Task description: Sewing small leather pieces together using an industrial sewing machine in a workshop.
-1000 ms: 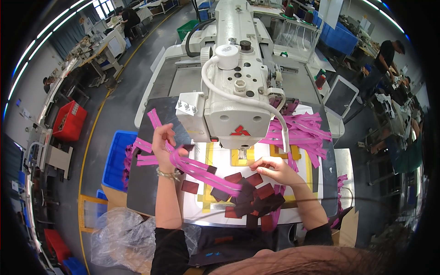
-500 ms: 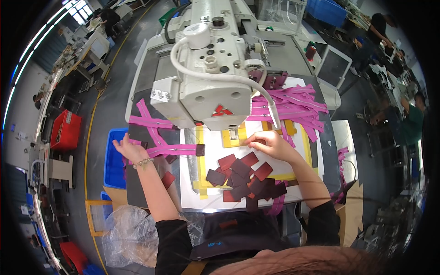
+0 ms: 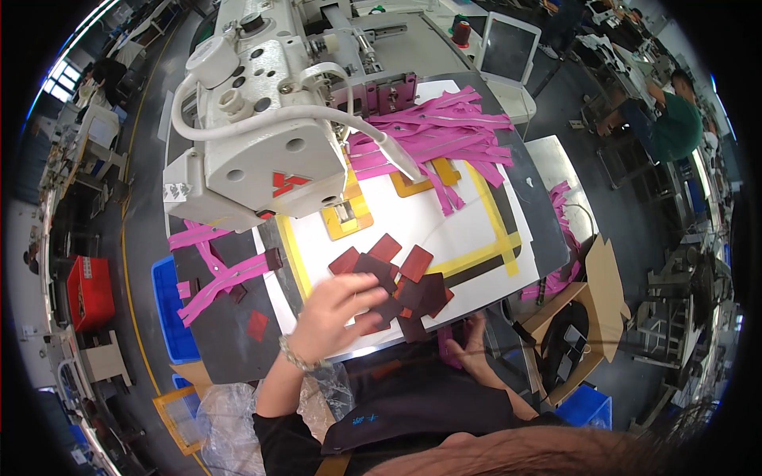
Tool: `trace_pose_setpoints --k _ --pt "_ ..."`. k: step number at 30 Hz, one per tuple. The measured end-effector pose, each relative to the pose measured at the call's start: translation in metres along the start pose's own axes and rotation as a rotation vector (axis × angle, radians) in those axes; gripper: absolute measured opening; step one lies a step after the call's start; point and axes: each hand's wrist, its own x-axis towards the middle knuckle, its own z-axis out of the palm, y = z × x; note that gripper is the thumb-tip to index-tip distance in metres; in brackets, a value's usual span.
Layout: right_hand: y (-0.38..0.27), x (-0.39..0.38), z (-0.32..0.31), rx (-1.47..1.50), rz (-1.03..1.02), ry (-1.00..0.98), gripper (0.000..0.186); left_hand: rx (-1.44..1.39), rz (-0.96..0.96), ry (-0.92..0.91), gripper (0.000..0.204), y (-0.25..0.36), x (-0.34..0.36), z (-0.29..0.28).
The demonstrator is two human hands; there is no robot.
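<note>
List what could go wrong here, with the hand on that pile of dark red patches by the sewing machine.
1. The left hand rests on a loose, overlapping pile of dark red patches; a sweep could scatter them or pick up two at once.
2. The pile lies close to the table edge, so patches might slide off.
3. The pink strips lie heaped beside the sewing machine and could snag.

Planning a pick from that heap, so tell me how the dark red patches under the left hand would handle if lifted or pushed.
The patches look thin and flat, so probably light. They overlap loosely, so a push from the left hand would likely slide several together across the smooth white board. Their straight edges suggest some stiffness, unlike the limp pink strips; lifting just one may be fiddly.
</note>
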Motion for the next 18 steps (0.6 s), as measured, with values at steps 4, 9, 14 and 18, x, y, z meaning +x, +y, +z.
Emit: trace_pose_setpoints --k 4,9,14,18 --pt "0.0 0.012 -0.008 -0.479 -0.076 -0.383 0.061 -0.579 0.03 -0.618 0.035 0.048 -0.026 0.043" --pt "-0.004 0.012 -0.011 -0.53 -0.123 -0.489 0.057 -0.634 -0.214 -0.686 0.033 0.021 -0.067 0.132" --pt "-0.014 0.01 -0.017 -0.635 -0.265 -0.602 0.053 -0.25 -0.333 -0.165 0.036 -0.033 -0.068 0.267" --pt "-0.018 0.005 -0.022 -0.516 -0.334 -0.755 0.039 -0.044 -0.038 -0.262 0.037 -0.087 -0.067 0.34"
